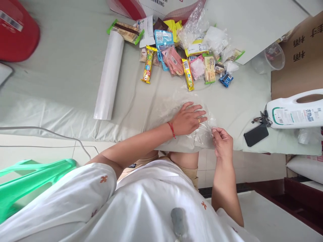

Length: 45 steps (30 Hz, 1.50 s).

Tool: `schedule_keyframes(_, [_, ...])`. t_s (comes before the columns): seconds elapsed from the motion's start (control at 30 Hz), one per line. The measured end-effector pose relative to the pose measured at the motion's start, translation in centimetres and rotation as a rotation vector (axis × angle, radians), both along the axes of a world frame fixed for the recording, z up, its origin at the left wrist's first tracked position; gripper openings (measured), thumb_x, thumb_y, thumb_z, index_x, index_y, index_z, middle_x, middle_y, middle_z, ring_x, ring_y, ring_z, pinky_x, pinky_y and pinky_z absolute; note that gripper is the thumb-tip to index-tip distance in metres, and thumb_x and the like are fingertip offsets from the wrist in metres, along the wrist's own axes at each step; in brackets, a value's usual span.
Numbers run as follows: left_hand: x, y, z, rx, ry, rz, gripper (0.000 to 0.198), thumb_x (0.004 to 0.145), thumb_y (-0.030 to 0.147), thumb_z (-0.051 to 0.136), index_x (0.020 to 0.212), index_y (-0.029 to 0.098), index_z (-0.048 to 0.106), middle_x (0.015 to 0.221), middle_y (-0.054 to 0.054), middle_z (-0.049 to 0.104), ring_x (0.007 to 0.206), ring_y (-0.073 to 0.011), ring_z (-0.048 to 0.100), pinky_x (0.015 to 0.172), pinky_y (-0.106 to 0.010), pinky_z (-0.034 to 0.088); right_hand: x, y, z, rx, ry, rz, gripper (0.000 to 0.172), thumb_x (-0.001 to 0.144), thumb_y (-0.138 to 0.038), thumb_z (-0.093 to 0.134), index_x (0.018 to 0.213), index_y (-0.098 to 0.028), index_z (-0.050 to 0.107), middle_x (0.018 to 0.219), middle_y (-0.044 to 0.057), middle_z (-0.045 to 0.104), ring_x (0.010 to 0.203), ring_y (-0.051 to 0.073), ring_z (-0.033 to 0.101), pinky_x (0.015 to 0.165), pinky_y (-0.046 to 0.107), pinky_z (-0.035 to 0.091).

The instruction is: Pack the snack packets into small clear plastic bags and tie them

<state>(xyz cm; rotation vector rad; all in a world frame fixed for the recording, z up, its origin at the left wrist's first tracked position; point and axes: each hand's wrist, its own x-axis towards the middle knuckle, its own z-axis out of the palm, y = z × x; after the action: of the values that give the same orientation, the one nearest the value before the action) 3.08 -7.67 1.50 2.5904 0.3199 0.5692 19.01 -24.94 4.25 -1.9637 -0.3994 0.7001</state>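
Observation:
A thin transparent plastic bag point(205, 133) lies spread on the cloth-covered table near its front edge. My left hand point(189, 118) rests flat on it, fingers stretched out and slightly apart, with a ring on one finger and a red string at the wrist. At the bag's right edge, my right hand point(222, 139) pinches the film between thumb and fingers. Beyond the hands lies a pile of packaged snacks, including a yellow snack stick point(188, 74), a pink packet point(173, 60) and a green-ended biscuit pack point(209, 69).
A white plastic roll point(109, 75) lies left of the snacks. To the right are a black phone-like object point(256, 135), keys point(262, 119), a white detergent bottle point(295, 111), a transparent tub point(275, 57) and a cardboard box point(297, 74). A green stool point(32, 178) stands lower left.

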Motion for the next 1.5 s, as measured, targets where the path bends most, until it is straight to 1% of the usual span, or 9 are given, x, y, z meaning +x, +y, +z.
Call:
schedule_keyframes(0.17, [0.5,-0.3,-0.5,-0.009,0.169,-0.027,0.058,0.102,0.057,0.056,0.154,0.031,0.057,0.17,-0.009,0.045,0.161,-0.0398,0.033,0.123,-0.086,0.0,1.1,-1.0,-0.3,-0.037,-0.257,-0.043,0.034,0.077,-0.048,0.076,0.088,-0.016,0.073,0.071,0.0,0.064,0.061,0.012,0.051,0.059,0.026,0.041])
schedule_keyframes(0.27, [0.6,-0.4,-0.4,-0.014,0.197,-0.029,0.062,0.101,0.06,0.055,0.157,0.032,0.053,0.173,-0.008,0.04,0.163,-0.0383,0.03,0.122,-0.087,-0.003,1.1,-1.5,0.2,-0.085,-0.479,-0.035,0.03,0.084,-0.046,0.07,0.091,-0.017,0.074,0.08,0.003,0.069,0.067,0.014,0.057,0.068,0.029,0.048])
schedule_keyframes(0.4, [0.6,-0.3,-0.2,-0.015,0.225,-0.03,0.064,0.101,0.061,0.055,0.158,0.033,0.051,0.174,-0.007,0.038,0.164,-0.037,0.028,0.124,-0.086,-0.003,0.2,-0.8,0.8,-0.052,-0.656,0.156,0.026,0.09,-0.044,0.067,0.091,-0.02,0.077,0.085,0.003,0.067,0.066,0.013,0.054,0.068,0.028,0.047])
schedule_keyframes(0.6, [0.4,-0.3,0.5,-0.018,0.27,-0.038,0.066,0.102,0.062,0.053,0.16,0.031,0.05,0.175,-0.007,0.035,0.165,-0.0357,0.026,0.126,-0.084,-0.001,-0.2,1.6,-0.8,-0.145,-0.679,0.258,0.028,0.089,-0.046,0.068,0.092,-0.02,0.076,0.094,0.004,0.067,0.062,0.012,0.051,0.07,0.031,0.049])
schedule_keyframes(0.8, [0.3,-0.2,0.7,-0.04,0.27,-0.044,0.065,0.102,0.06,0.054,0.16,0.032,0.049,0.175,-0.007,0.035,0.165,-0.0367,0.025,0.126,-0.082,-0.002,0.8,1.7,-1.5,-0.164,-0.693,0.321,0.029,0.091,-0.044,0.059,0.086,-0.019,0.072,0.091,0.006,0.067,0.071,0.016,0.056,0.077,0.034,0.049])
schedule_keyframes(1.1, [0.5,-0.2,0.4,-0.069,0.23,-0.029,0.064,0.098,0.058,0.062,0.157,0.035,0.053,0.173,-0.006,0.04,0.163,-0.0368,0.03,0.126,-0.082,-0.002,2.6,1.2,-1.1,-0.125,-0.287,0.188,0.036,0.081,-0.053,0.071,0.089,-0.017,0.072,0.078,0.002,0.068,0.069,0.015,0.054,0.07,0.03,0.046])
schedule_keyframes(1.3, [0.5,-0.1,0.2,-0.073,0.222,-0.035,0.066,0.098,0.058,0.061,0.159,0.034,0.051,0.173,-0.008,0.04,0.163,-0.0375,0.03,0.126,-0.081,-0.003,3.3,0.7,-0.8,-0.224,-0.556,0.071,0.037,0.087,-0.054,0.062,0.09,-0.018,0.071,0.087,0.007,0.067,0.076,0.019,0.056,0.082,0.037,0.049])
schedule_keyframes(1.4, [0.3,0.0,0.2,-0.071,0.208,-0.054,0.069,0.098,0.056,0.062,0.161,0.033,0.047,0.174,-0.011,0.037,0.162,-0.0381,0.03,0.126,-0.079,0.0,2.7,1.4,-0.7,-0.28,-0.701,0.155,0.039,0.085,-0.056,0.065,0.095,-0.019,0.072,0.101,0.011,0.068,0.091,0.023,0.057,0.096,0.043,0.047])
schedule_keyframes(1.5, [0.1,0.1,0.2,-0.055,0.136,-0.049,0.065,0.099,0.053,0.061,0.16,0.034,0.049,0.174,-0.01,0.038,0.162,-0.0386,0.03,0.126,-0.076,0.005,2.2,2.4,-0.7,-0.3,-0.732,0.255,0.028,0.079,-0.048,0.071,0.083,-0.021,0.071,0.098,0.01,0.067,0.1,0.025,0.054,0.104,0.046,0.042])
